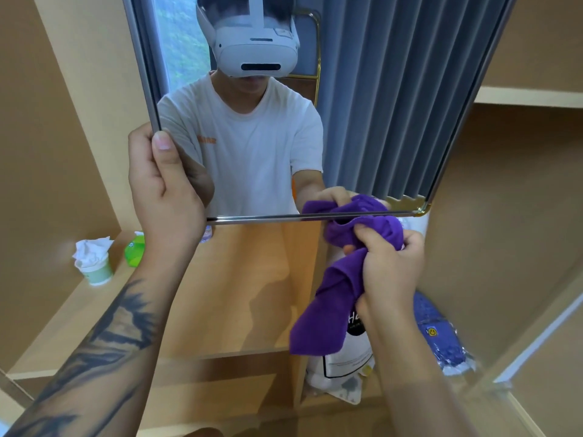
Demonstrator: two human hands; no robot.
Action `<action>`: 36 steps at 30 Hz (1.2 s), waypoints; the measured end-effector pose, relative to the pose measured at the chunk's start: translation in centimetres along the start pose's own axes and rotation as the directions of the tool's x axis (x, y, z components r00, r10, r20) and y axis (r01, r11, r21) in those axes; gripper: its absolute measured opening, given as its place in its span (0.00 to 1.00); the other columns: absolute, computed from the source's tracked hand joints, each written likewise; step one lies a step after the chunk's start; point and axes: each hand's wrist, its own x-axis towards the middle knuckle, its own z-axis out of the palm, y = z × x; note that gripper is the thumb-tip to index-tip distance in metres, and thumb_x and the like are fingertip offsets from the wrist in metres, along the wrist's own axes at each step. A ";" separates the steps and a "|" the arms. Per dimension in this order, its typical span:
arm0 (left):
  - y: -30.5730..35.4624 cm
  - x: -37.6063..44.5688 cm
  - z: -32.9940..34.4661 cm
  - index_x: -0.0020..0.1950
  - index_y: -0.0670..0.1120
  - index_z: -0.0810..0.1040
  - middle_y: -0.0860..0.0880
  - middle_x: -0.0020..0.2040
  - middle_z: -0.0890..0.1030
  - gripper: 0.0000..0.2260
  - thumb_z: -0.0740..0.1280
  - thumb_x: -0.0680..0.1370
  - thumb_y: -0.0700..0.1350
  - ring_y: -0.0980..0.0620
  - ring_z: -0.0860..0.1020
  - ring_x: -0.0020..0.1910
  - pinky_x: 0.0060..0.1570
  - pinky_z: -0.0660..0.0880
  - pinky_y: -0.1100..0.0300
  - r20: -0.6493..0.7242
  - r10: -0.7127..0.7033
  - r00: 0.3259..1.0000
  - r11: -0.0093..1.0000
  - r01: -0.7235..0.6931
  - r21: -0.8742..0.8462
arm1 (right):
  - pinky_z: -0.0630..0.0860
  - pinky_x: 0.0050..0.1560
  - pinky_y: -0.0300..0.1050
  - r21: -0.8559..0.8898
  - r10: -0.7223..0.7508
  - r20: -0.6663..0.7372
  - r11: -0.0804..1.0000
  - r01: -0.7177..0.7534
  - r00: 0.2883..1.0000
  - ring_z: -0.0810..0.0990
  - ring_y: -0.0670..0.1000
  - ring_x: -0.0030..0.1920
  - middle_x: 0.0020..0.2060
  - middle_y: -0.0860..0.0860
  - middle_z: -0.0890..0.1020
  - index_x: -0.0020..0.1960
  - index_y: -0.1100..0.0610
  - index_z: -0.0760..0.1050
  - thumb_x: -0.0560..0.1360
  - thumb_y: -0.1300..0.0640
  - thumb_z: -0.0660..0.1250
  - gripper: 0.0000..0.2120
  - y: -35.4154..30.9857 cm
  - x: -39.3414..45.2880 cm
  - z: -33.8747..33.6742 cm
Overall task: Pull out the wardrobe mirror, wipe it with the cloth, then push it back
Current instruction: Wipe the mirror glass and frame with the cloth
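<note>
The wardrobe mirror (372, 99) stands pulled out in front of me, silver-framed, reflecting a person in a white shirt and grey curtains. My left hand (164, 187) grips the mirror's lower left edge, thumb on the glass and fingers behind the frame. My right hand (391, 266) holds a bunched purple cloth (334, 288) against the bottom edge of the mirror near its right corner. Part of the cloth hangs down below my hand.
Wooden wardrobe shelves surround the mirror. On the left shelf stand a cup stuffed with tissue (94, 263) and a green packet (134, 247). Below the cloth sit a white bag (347, 367) and a blue wrapped item (441, 335). An open wardrobe door panel (492, 241) is at right.
</note>
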 end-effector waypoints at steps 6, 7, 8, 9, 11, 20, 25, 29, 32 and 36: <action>0.1 0.1 -0.1 0.46 0.51 0.62 0.68 0.30 0.72 0.15 0.50 0.90 0.38 0.69 0.71 0.30 0.35 0.67 0.76 0.000 0.008 1.000 1.000 -0.008 0.010 | 0.78 0.46 0.45 0.016 -0.174 -0.233 0.983 0.182 0.957 0.79 0.49 0.41 0.47 0.52 0.78 0.48 0.50 0.65 0.72 0.69 0.72 0.20 -2.3 4.2 -2.2; 0.0 0.1 0.0 0.46 0.50 0.63 0.66 0.30 0.71 0.14 0.50 0.90 0.39 0.68 0.70 0.29 0.34 0.67 0.75 -0.005 0.002 1.000 1.000 -0.002 0.003 | 0.77 0.45 0.43 -0.053 -0.227 -0.217 0.974 0.221 0.949 0.79 0.47 0.40 0.47 0.50 0.78 0.48 0.49 0.65 0.71 0.69 0.72 0.21 -2.3 4.4 -2.4; -0.1 0.1 0.0 0.47 0.49 0.63 0.64 0.29 0.71 0.12 0.50 0.90 0.41 0.66 0.70 0.27 0.32 0.67 0.74 -0.007 -0.009 1.000 1.000 0.009 -0.006 | 0.77 0.45 0.43 -0.131 -0.281 -0.201 0.957 0.259 0.938 0.79 0.46 0.40 0.47 0.49 0.78 0.49 0.47 0.66 0.71 0.67 0.72 0.21 -2.2 4.6 -2.7; -0.1 0.2 0.0 0.47 0.48 0.64 0.63 0.28 0.70 0.12 0.51 0.90 0.42 0.65 0.69 0.27 0.31 0.66 0.73 -0.010 -0.018 1.000 1.000 0.018 -0.010 | 0.77 0.46 0.43 -0.202 -0.332 -0.185 0.934 0.295 0.925 0.80 0.45 0.41 0.49 0.49 0.80 0.50 0.44 0.66 0.71 0.66 0.71 0.21 -2.0 4.6 -2.9; -0.3 0.2 0.1 0.47 0.50 0.63 0.65 0.29 0.71 0.13 0.50 0.90 0.40 0.66 0.69 0.28 0.34 0.66 0.74 -0.017 -0.016 1.000 1.000 0.016 0.009 | 0.80 0.50 0.45 -0.288 -0.411 -0.149 0.888 0.358 0.899 0.83 0.46 0.47 0.56 0.49 0.82 0.55 0.41 0.68 0.72 0.64 0.70 0.22 -1.6 4.4 -3.3; 0.0 0.1 0.1 0.46 0.53 0.63 0.67 0.30 0.73 0.15 0.51 0.90 0.38 0.68 0.71 0.30 0.37 0.66 0.75 -0.020 -0.015 1.000 0.999 0.016 0.038 | 0.80 0.62 0.45 -0.276 -0.424 -0.153 0.886 0.373 0.893 0.84 0.50 0.57 0.55 0.47 0.84 0.64 0.51 0.77 0.72 0.66 0.72 0.22 -2.3 5.8 -3.9; -0.6 0.2 0.1 0.48 0.50 0.66 0.69 0.33 0.73 0.12 0.52 0.90 0.41 0.68 0.70 0.35 0.42 0.66 0.74 -0.040 -0.027 0.999 0.996 0.031 0.087 | 0.69 0.53 0.21 -0.459 -0.572 0.031 0.721 0.520 0.820 0.78 0.32 0.50 0.51 0.33 0.80 0.66 0.44 0.77 0.74 0.60 0.69 0.23 -5.2 6.2 -3.5; -0.4 0.2 0.3 0.46 0.52 0.64 0.69 0.32 0.73 0.14 0.51 0.90 0.39 0.70 0.71 0.33 0.39 0.66 0.76 -0.047 0.010 0.999 0.997 -0.006 0.081 | 0.70 0.55 0.24 -0.464 -0.551 0.002 0.739 0.489 0.835 0.78 0.38 0.53 0.58 0.40 0.82 0.69 0.47 0.77 0.77 0.62 0.69 0.22 -3.4 5.6 -3.9; -0.5 0.2 0.3 0.46 0.54 0.62 0.69 0.32 0.73 0.15 0.51 0.90 0.39 0.69 0.71 0.32 0.39 0.66 0.76 -0.047 0.015 0.999 0.995 -0.010 0.096 | 0.79 0.62 0.48 -0.424 -0.452 -0.010 0.810 0.406 0.892 0.83 0.48 0.55 0.55 0.46 0.85 0.64 0.46 0.79 0.76 0.63 0.70 0.19 -1.5 4.8 -4.2; -1.4 0.5 0.0 0.46 0.56 0.63 0.67 0.34 0.72 0.14 0.52 0.90 0.43 0.67 0.68 0.36 0.43 0.65 0.72 -0.055 -0.011 0.998 0.989 0.019 0.148 | 0.84 0.54 0.56 -0.285 -0.314 -0.017 0.911 0.297 0.949 0.86 0.53 0.47 0.48 0.50 0.87 0.54 0.45 0.83 0.72 0.64 0.72 0.17 -0.7 5.0 -4.2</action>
